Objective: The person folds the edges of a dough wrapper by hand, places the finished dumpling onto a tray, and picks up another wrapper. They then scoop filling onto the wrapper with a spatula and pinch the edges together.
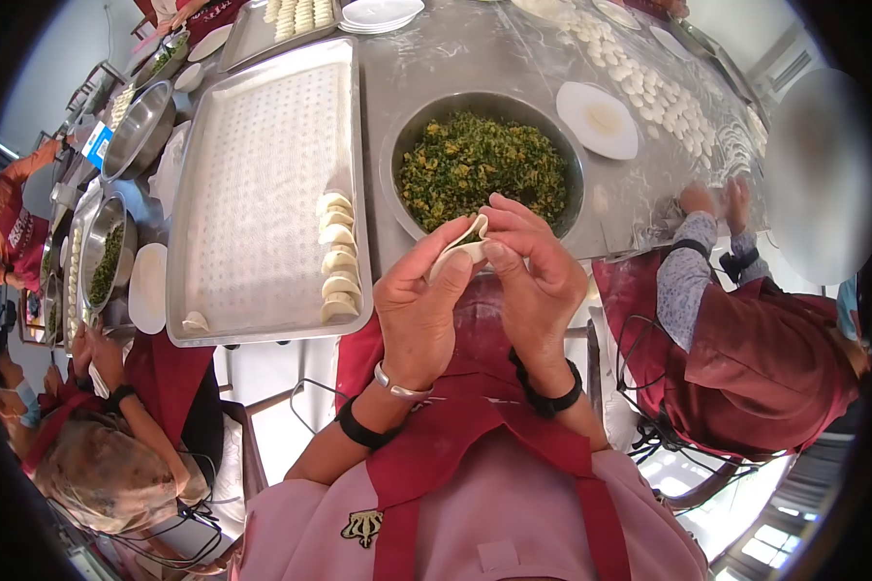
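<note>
Both my hands meet in front of the near rim of a steel bowl (389,184) of chopped green and yellow filling (484,160). Between them is a folded dumpling wrapper (465,244), its top still parted and some green filling showing inside. My left hand (419,300) pinches the wrapper's left side, and my right hand (533,276) pinches its right side. To the left lies a metal tray (262,194) with a perforated surface. A row of finished dumplings (339,257) runs along its right side, and one small dumpling (196,321) sits in its near left corner.
A white plate (598,120) stands right of the bowl, with many dough pieces (649,92) on the floured table beyond. A co-worker's hands (717,201) are at the right edge. Another co-worker (116,426) sits at the left near more bowls (138,131).
</note>
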Demonstrator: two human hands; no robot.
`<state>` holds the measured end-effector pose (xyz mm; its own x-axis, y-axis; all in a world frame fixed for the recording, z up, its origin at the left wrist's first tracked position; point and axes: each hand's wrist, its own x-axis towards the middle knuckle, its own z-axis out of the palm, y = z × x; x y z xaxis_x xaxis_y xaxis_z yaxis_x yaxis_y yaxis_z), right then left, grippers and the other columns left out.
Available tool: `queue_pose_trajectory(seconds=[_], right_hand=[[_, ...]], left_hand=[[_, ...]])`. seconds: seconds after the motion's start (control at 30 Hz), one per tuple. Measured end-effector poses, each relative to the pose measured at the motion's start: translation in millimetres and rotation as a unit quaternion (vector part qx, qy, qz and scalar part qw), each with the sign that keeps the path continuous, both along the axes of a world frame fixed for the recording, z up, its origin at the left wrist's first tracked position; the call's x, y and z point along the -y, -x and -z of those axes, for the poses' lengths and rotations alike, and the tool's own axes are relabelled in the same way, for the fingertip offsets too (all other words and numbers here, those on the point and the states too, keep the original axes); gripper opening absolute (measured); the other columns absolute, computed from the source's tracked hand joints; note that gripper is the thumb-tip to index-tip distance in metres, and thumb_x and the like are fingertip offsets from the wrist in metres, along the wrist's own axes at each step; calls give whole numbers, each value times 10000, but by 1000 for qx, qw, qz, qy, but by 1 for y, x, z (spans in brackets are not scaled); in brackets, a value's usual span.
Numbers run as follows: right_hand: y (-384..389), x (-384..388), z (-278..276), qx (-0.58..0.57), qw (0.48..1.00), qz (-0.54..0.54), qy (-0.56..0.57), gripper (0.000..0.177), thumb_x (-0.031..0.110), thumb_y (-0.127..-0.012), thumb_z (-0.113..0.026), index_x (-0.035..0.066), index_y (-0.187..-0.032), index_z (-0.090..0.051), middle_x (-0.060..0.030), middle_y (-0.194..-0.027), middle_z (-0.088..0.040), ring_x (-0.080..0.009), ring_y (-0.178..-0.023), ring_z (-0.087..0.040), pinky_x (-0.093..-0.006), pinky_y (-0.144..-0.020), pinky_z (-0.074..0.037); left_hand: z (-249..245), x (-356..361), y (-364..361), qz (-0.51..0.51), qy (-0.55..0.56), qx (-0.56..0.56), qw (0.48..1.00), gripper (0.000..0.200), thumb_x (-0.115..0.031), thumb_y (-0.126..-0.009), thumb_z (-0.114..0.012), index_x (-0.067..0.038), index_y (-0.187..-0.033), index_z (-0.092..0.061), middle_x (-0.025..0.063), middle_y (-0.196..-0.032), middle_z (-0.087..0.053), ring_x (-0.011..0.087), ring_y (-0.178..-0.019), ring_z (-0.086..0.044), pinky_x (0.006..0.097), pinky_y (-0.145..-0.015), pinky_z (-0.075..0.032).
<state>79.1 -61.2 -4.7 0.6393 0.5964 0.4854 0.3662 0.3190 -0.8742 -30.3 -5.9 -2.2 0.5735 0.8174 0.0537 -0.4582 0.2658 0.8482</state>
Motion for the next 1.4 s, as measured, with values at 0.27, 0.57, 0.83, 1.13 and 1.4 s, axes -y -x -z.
queue_pose_trajectory(seconds=[0.27, 0.57, 0.83, 1.13, 1.4], right_hand=[[-12, 4, -10, -70, 993, -91, 38, 259, -20, -812, -746, -14, -1069, -717, -184, -1250, -679, -315, -1309, -559, -392, -1072, -455], [-10, 6, -10, 40, 996, -73, 29, 200, -48, -814, -723, 8, -1006, -734, -174, -1189, -706, -314, -1270, -589, -394, -1018, -494], [-8, 8, -9, 67, 996, -19, 63, 166, -22, -805, -738, 2, -969, -733, -158, -1175, -714, -326, -1236, -614, -399, -1016, -498], [-12, 6, -16, 120, 992, -35, 27, 183, -46, -810, -730, 14, -982, -736, -155, -1148, -725, -323, -1209, -635, -395, -996, -514], [-18, 14, -32, 96, 988, -93, 82, 356, -18, -796, -744, 17, -1148, -704, -158, -1296, -661, -329, -1328, -542, -400, -1034, -485]], left_hand=[[-1, -3, 4, 25, -6, -43, 999, 375, -52, -1019, -556, 79, -1369, -520, 178, -1310, -616, 222, -1159, -635, 355, -1018, -535], [-4, 0, 5, 11, 13, -38, 999, 328, -29, -986, -612, 59, -1302, -610, 98, -1207, -674, 120, -1058, -640, 255, -928, -537], [-12, -2, 5, -10, -31, -159, 987, 331, -59, -959, -617, 43, -1272, -648, 54, -1109, -709, 77, -985, -623, 235, -856, -517], [-10, -4, 5, 22, -46, -103, 993, 336, -25, -982, -587, 88, -1298, -600, 119, -1199, -665, 166, -1041, -666, 290, -936, -560], [-26, -8, 13, 71, -70, -129, 987, 370, -57, -961, -612, 64, -1312, -604, 100, -1155, -701, 121, -1039, -645, 268, -900, -532]])
